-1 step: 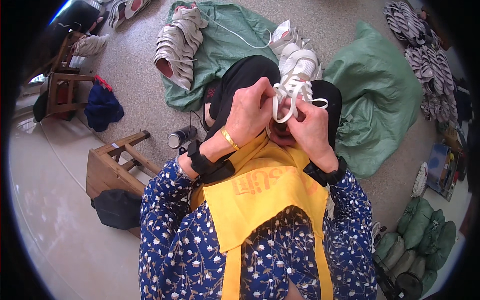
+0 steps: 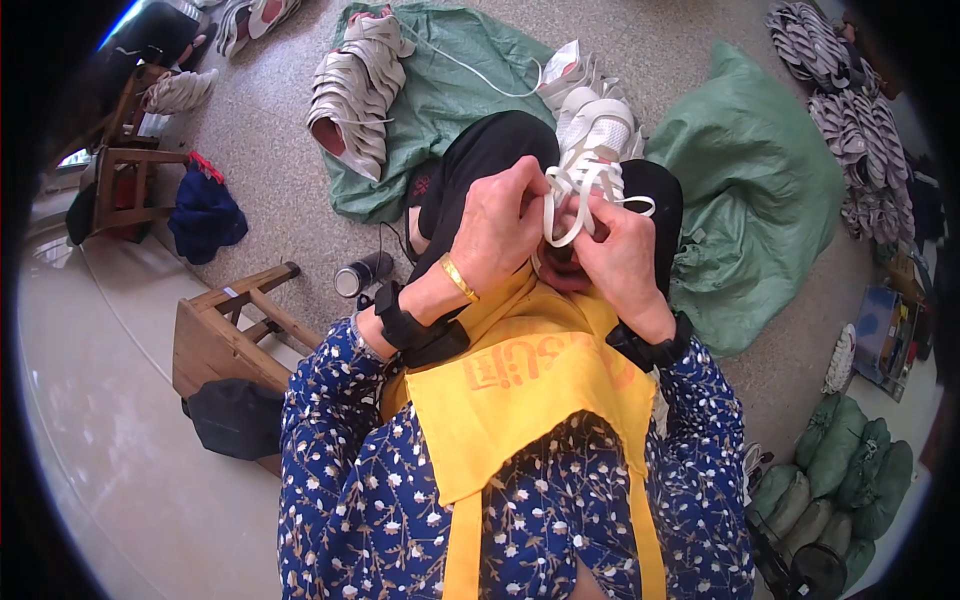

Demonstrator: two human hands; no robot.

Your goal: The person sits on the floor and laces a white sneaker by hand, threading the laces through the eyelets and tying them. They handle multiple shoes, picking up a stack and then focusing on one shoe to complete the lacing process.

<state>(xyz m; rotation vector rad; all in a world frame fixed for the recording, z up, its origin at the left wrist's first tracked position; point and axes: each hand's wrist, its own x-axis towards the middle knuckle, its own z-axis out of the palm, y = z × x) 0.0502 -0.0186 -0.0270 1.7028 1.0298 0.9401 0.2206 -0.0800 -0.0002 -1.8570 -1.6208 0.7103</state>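
Both our hands converge at centre, backs upward, forearms slanting inward. Left hand (image 2: 502,220), right hand (image 2: 622,248): fingers pinched together, clamped on white lace (image 2: 549,220), loops between and beside them. We see white shoe (image 2: 606,132) between our knees (image 2: 508,140), toe away. Pose and loops match earlier frame almost exactly.

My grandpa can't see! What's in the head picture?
The left hand and right hand of a person in a yellow apron pinch white laces on a white sneaker between the knees; a green sack and stacked shoe uppers lie nearby.
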